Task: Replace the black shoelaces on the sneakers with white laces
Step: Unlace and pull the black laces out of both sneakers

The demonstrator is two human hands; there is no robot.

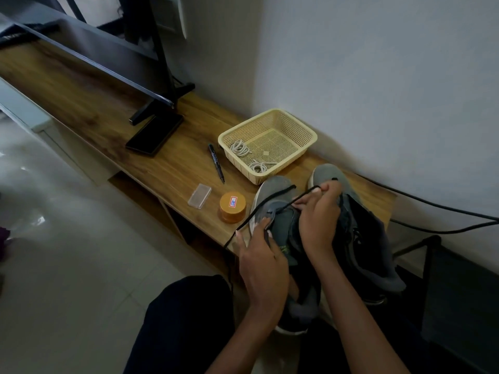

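Catalogued at the near end of the wooden counter [162, 168]: a pair of grey sneakers, toes toward twelve o'clock, the left sneaker [274, 184] and the right sneaker [326, 171] side by side, heels reaching past the counter's edge toward six o'clock. Found partly drawn out of the left sneaker: the black shoelace [240, 227], with one strand trailing toward eight o'clock over the counter's edge and another lifted toward one o'clock. Held that lifted strand pinched in the fingertips of the right hand [318, 220], above the right sneaker's toe. Set at the left sneaker's eight o'clock side: the left hand [262, 255], thumb and forefinger closed on the shoe's eyelet edge. Kept both hands close together but not touching. Stood at twelve o'clock of the sneakers, just beside their toes: a cream mesh basket [310, 136], and within it two coiled white laces [240, 148]. Lay at ten o'clock of the sneakers: a marker pen [216, 163], a clear plastic box [199, 196] and an orange round tin [232, 207], the tin nearest the left sneaker. Stood farther off at ten o'clock: a black monitor stand [156, 130]. Ran along the wall at three o'clock: dark cables [432, 206].
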